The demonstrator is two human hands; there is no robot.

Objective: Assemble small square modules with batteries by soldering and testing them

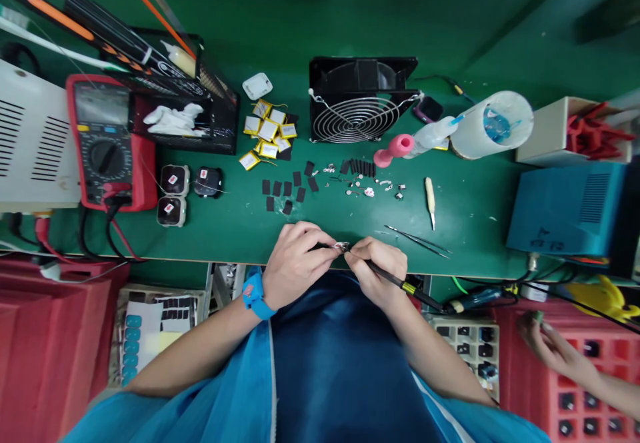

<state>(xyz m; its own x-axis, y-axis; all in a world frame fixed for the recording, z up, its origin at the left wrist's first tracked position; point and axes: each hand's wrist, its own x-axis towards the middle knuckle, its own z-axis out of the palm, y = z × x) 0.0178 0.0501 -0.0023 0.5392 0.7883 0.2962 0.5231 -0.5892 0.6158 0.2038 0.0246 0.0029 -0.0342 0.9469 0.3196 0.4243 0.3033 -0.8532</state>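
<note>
— So, what was going on at the bottom centre of the frame?
— The left hand [293, 263] pinched a tiny metal part [343, 246] at the table's [470, 223] near edge; the right hand [375, 270] gripped a soldering iron [400, 283], its tip at that part.
— Doing it well?
— I judged it wanted braced wrists and a brief, light touch.
— And the surroundings?
— Green table — multimeter [107, 143] at left, fan [361, 100] top centre, tweezers [417, 240] right of the hands. Another person's hand [543, 340] reached over a red tray [575, 390], lower right.
</note>
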